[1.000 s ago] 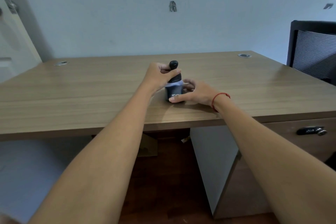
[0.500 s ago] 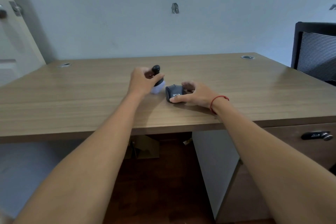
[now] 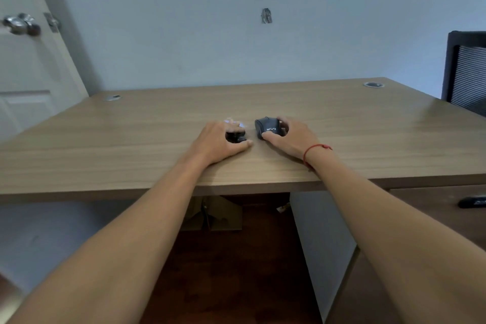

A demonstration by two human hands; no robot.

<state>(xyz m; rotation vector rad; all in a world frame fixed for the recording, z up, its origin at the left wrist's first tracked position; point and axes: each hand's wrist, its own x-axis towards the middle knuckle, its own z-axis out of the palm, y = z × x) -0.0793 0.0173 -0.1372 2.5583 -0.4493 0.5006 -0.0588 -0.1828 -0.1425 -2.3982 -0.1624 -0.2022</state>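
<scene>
My left hand lies on the wooden desk, its fingers curled over a small black piece with a pale lilac end. The piece rests on the desk, mostly hidden under the fingers. Just to its right, my right hand grips a dark grey case with white lettering, thumb at its front and fingers behind it. A red string circles the right wrist. The two objects are a short gap apart.
Two round cable grommets sit near the desk's far corners. A black mesh chair stands at the right. A door with a metal knob is at the left. A drawer handle shows below the desk edge.
My left hand pulled the black piece up out of the dark case, carried it left, and lowered it onto the desk. My right hand stayed on the case.
</scene>
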